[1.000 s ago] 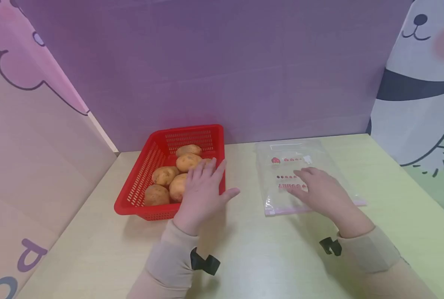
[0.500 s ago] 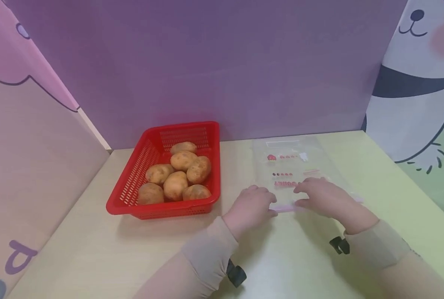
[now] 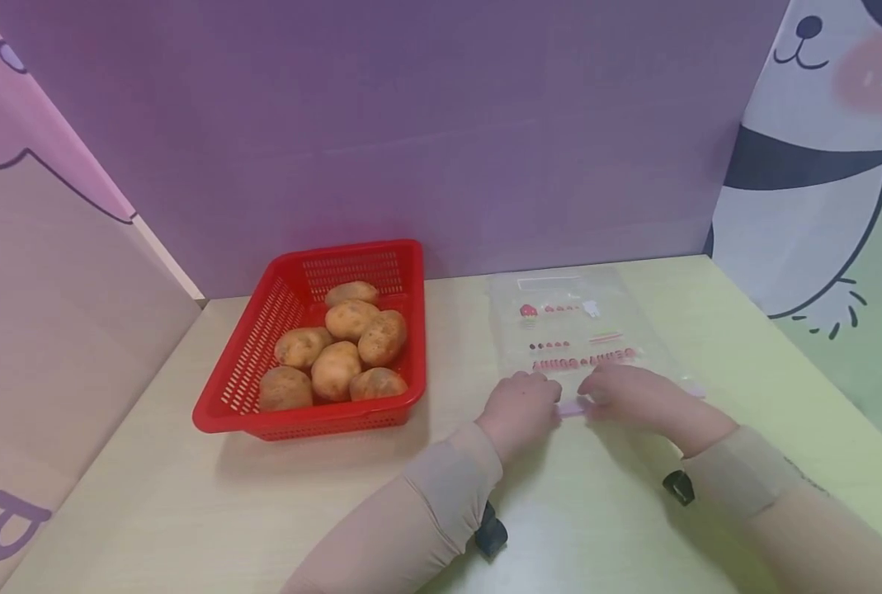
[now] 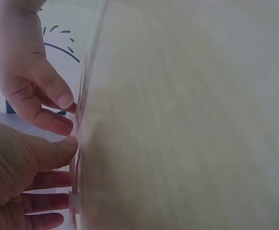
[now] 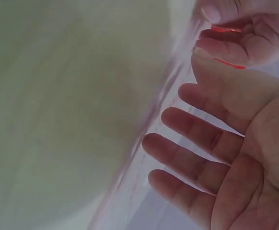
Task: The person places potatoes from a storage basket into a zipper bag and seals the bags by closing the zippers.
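A clear zip bag (image 3: 574,330) with small pink and red prints lies flat on the table, its pink zip edge (image 3: 570,408) facing me. At the left part of that edge is my left hand (image 3: 518,412); its thumb touches the edge and its fingers stretch out fairly straight in the left wrist view. Close beside it, my right hand (image 3: 634,400) reaches over the same edge from the right. Its fingers (image 5: 192,160) extend apart along the bag in the right wrist view. A small slider (image 4: 74,202) sits on the zip edge near my left fingertips.
Left of the bag stands a red perforated plastic basket (image 3: 322,425) with several potatoes (image 3: 337,371) in it. A purple backdrop (image 3: 448,148) rises behind the pale table (image 3: 188,511). Printed cartoon panels stand at left and right.
My left hand has moved from over the basket rightward to the bag's zip edge. My right hand has come down slightly toward that edge. The basket and potatoes stay in place.
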Motion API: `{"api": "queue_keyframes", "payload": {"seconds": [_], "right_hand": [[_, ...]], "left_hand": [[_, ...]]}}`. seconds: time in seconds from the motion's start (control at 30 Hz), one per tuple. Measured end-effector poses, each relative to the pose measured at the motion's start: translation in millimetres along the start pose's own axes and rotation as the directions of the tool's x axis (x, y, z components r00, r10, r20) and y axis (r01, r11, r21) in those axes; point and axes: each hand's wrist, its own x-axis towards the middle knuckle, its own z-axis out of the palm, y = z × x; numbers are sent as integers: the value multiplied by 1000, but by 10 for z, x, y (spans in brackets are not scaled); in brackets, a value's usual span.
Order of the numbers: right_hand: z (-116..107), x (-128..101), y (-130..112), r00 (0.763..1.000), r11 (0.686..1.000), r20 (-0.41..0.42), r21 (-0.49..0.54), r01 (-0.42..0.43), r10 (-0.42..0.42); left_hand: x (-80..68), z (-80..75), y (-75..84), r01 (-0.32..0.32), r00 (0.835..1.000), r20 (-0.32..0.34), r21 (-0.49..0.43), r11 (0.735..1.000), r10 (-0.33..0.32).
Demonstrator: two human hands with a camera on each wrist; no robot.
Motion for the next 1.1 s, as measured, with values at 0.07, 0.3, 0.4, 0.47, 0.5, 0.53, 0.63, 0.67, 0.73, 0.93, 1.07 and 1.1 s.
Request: {"api": "queue_keyframes", "payload": {"seconds": [0.07, 0.3, 0.4, 0.47, 0.5, 0.53, 0.63, 0.67, 0.73, 0.93, 1.07, 1.1], "right_hand": [[17, 11, 0, 1000, 1000, 7, -21, 3, -3], [42, 22, -5, 1000, 997, -6, -74, -3, 2], [50, 21, -12, 1000, 998, -23, -70, -1, -1], [53, 26, -21, 999, 997, -39, -77, 2, -5], [54, 30, -27, 999, 996, -47, -87, 1, -6], [52, 34, -35, 998, 995, -57, -100, 4, -9], [31, 53, -72, 996, 987, -86, -163, 5, -20], [17, 61, -90, 995, 983, -97, -184, 3, -22], [-17, 81, -131, 992, 976, -124, -218, 11, -39], [-166, 173, -317, 981, 989, -191, -150, -2, -27], [-287, 244, -444, 974, 995, -222, -81, -65, 46], [-320, 262, -471, 972, 994, -224, -66, -86, 69]], "left_hand": [[-4, 9, -1, -4, 1000, -16, 8, 1000, 4], [-11, 6, 21, -36, 999, -22, 114, 993, 39], [-13, 4, 14, -49, 998, -22, 167, 985, 53], [-19, -10, -4, -47, 998, -40, 184, 982, 55], [-20, -23, -19, -42, 997, -55, 193, 980, 54], [-24, -39, -35, -33, 996, -71, 196, 980, 48], [-44, -105, -92, 1, 991, -130, 186, 982, 24], [-55, -131, -109, 15, 988, -153, 179, 984, 13], [-84, -186, -138, 49, 977, -211, 153, 987, -15], [-243, -297, -146, 119, 873, -438, -237, 964, -215], [-377, -332, -87, 26, 783, -457, -653, 757, -421], [-401, -341, -68, 2, 777, -422, -741, 672, -467]]}}
